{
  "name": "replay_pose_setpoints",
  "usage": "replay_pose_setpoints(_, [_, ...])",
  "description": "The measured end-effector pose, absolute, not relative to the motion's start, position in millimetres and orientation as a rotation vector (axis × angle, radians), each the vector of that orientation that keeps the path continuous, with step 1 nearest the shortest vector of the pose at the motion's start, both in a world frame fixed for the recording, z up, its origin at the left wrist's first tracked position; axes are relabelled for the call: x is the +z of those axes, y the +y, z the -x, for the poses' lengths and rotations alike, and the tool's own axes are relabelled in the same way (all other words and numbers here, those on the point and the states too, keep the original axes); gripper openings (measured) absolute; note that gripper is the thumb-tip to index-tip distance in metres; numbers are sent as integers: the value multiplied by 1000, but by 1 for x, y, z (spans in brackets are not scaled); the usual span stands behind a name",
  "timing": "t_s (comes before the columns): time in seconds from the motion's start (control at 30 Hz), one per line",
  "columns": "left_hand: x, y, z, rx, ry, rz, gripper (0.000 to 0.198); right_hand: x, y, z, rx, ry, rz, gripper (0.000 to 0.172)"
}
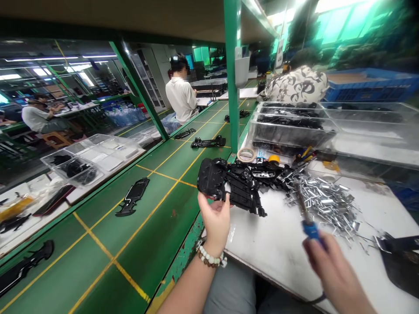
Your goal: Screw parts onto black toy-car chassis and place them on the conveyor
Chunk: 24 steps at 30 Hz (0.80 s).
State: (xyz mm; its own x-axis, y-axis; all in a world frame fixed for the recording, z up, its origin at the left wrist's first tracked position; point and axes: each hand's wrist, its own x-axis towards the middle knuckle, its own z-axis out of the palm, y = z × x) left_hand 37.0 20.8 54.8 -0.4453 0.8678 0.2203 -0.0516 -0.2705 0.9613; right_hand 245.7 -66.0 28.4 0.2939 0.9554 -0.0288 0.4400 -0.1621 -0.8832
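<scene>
left hand point(214, 222): curled, gripping black plastic part point(212, 179)
right hand point(334, 272): pinching blue-handled screwdriver point(310, 229)
beside: steel clips point(322, 203) on white surface point(278, 257)

The person's left wrist, just behind the left hand point(214, 222), wears a bracelet point(211, 257) of round white and brown beads, a thin dark band point(319, 298) circles the wrist behind the right hand point(334, 274), and grey trousers point(229, 290) cover the legs.
</scene>
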Motion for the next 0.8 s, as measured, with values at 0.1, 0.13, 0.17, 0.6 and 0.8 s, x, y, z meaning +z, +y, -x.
replay_pose_setpoints(0.1, [49, 24, -38, 1817, 1383, -1093, 61, 22, -80, -217, 991, -1575, 1708, 31])
replay_pose_setpoints(0.13, [47, 25, -38, 1818, 1411, -1101, 62, 18, -82, -210, 1021, -1644, 1717, 31])
replay_pose_setpoints(0.17, [45, 25, -37, 1816, 1436, -1111, 62, 15, -82, -205, 1035, -1693, 1739, 31])
replay_pose_setpoints(0.6, [39, 22, -41, 1790, 1555, -1245, 58, 4, -76, -197, 920, -1890, 1840, 29])
replay_pose_setpoints(0.8, [37, 20, -46, 1808, 1594, -1224, 51, 5, -78, -194, 589, -1975, 1705, 24])
